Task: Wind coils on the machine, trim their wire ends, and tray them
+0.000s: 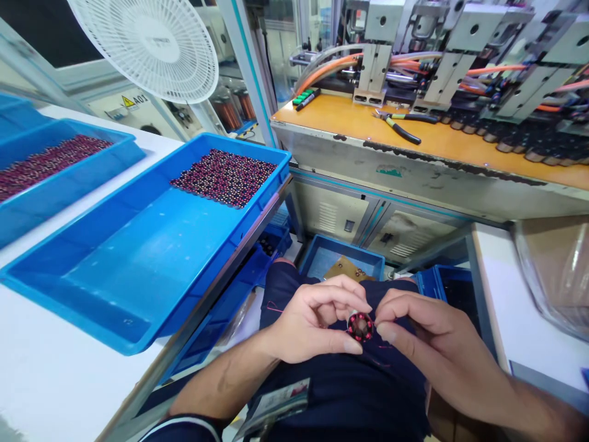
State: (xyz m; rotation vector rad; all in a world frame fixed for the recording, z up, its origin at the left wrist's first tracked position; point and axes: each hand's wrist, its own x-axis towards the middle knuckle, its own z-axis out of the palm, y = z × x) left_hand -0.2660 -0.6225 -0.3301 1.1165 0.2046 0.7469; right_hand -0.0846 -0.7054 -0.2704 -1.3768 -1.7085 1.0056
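Over my lap, my left hand (317, 319) grips a small round motor stator (360, 327) between thumb and fingers. Red windings ring its dark core, and its open face is turned toward me. Close against its right edge is my right hand (427, 341), thumb and forefinger pinched together; whatever lies between them is too small to make out. Loose bits of red wire (384, 347) rest on my dark clothing below the stator.
To the left, a blue tray (138, 245) holds tightly packed stators (230, 177) at its far end. Another filled tray (69, 159) stands beyond it. A white fan (151, 46) is behind. Pliers (400, 126) lie on the orange machine bench (331, 120). A blue bin (317, 255) sits below.
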